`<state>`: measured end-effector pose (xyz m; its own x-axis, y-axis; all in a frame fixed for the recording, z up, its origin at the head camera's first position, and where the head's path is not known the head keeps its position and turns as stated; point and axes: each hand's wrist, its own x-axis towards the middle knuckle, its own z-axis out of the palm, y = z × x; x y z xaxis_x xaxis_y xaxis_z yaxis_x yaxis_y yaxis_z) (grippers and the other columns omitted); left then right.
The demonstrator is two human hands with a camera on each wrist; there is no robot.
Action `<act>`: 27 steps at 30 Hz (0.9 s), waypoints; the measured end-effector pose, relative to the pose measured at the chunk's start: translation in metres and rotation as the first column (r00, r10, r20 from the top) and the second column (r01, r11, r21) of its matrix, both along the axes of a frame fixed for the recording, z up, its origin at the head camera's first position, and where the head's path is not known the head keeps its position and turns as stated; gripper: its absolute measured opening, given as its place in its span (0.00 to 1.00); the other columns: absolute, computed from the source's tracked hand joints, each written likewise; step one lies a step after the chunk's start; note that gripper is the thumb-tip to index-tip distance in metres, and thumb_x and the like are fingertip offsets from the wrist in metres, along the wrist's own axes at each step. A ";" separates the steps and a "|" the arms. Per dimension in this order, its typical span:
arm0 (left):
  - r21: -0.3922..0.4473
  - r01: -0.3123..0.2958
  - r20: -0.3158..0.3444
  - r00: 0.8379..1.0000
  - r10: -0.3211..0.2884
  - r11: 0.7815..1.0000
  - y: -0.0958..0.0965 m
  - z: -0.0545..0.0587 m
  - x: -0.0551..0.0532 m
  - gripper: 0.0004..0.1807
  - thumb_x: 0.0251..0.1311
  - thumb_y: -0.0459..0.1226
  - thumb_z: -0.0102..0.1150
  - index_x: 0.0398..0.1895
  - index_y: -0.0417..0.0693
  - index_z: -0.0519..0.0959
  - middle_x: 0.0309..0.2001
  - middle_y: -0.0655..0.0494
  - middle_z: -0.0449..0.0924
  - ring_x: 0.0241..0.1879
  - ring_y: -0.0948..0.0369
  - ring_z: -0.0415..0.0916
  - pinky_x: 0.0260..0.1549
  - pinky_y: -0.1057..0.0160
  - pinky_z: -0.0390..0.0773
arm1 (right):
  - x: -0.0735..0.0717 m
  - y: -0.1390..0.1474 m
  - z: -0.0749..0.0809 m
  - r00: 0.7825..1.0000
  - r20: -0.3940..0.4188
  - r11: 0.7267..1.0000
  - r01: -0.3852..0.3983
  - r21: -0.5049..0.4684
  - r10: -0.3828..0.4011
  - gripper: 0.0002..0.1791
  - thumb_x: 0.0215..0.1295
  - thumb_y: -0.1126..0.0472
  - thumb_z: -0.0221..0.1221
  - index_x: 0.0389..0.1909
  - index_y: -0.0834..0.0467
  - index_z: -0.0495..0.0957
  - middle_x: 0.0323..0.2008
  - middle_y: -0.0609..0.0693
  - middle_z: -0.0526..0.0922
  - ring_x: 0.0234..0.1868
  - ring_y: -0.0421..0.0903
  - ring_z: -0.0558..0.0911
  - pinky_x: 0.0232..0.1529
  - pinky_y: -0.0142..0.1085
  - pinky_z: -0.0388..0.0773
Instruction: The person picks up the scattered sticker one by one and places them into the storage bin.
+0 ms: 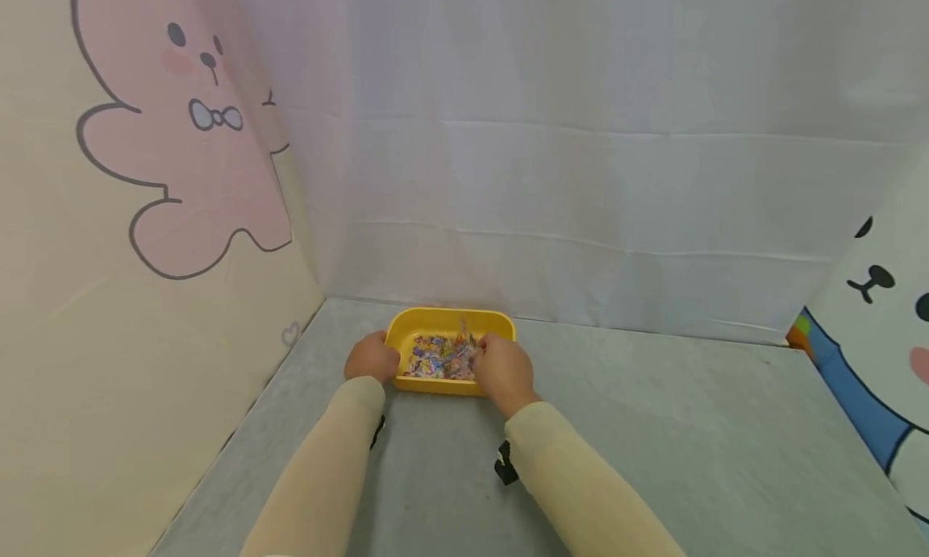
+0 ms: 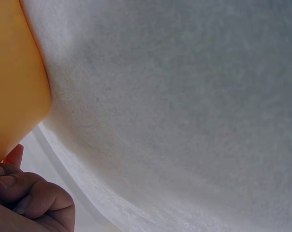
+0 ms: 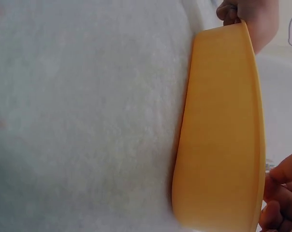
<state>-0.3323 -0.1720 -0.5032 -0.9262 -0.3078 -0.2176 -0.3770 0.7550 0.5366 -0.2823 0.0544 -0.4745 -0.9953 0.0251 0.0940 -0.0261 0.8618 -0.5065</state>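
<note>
A yellow plastic tray [image 1: 435, 386] with rounded corners stands on the grey surface near the back wall. Inside it lies a pile of small, colourful printed pieces [image 1: 433, 357], some looking see-through; their exact kind is too small to tell. My left hand [image 1: 372, 357] grips the tray's left rim, fingers curled at its edge. Over the tray's right side, my right hand [image 1: 504, 372] pinches a clear, colourful piece [image 1: 463, 331] that stands up above the pile. In the right wrist view the tray's wall [image 3: 218, 130] covers its contents, and only a sliver of that piece shows beside the fingers.
The grey surface [image 1: 675, 428] extends widely to the right of the tray. A white curtain [image 1: 581, 186] hangs close behind. A cream panel with a pink bear [image 1: 196, 162] borders the left, and a printed panel [image 1: 878, 331] the right.
</note>
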 end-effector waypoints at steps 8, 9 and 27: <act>-0.026 0.009 -0.002 1.000 -0.009 1.000 0.001 0.000 0.002 0.29 0.69 0.35 0.52 0.73 0.37 0.70 0.64 0.38 0.77 0.56 0.45 0.76 0.62 0.41 0.72 | -0.002 0.005 -0.001 1.000 -0.004 0.956 0.023 0.291 -0.022 0.10 0.66 0.59 0.64 0.24 0.55 0.82 0.25 0.50 0.83 0.33 0.53 0.83 0.39 0.49 0.83; -0.027 0.009 -0.006 1.000 -0.009 1.000 0.001 0.000 0.002 0.29 0.69 0.35 0.52 0.73 0.38 0.70 0.64 0.39 0.77 0.57 0.45 0.76 0.63 0.41 0.72 | -0.003 0.006 -0.001 1.000 -0.012 0.953 0.027 0.301 -0.025 0.09 0.65 0.60 0.65 0.24 0.55 0.82 0.25 0.50 0.82 0.33 0.53 0.83 0.37 0.50 0.83; -0.035 0.058 -0.032 0.998 -0.059 0.998 -0.007 -0.002 -0.002 0.30 0.67 0.36 0.50 0.73 0.37 0.70 0.63 0.38 0.78 0.56 0.45 0.76 0.61 0.41 0.73 | 0.009 0.026 0.000 0.995 0.059 0.996 0.071 0.060 -0.074 0.11 0.68 0.55 0.64 0.37 0.60 0.81 0.30 0.50 0.79 0.31 0.48 0.77 0.36 0.46 0.79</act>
<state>-0.3340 -0.1795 -0.5052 -0.9492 -0.2597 -0.1775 -0.3145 0.7929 0.5218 -0.2734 0.0805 -0.4748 -0.9949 0.0938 0.0364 0.0670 0.8880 -0.4550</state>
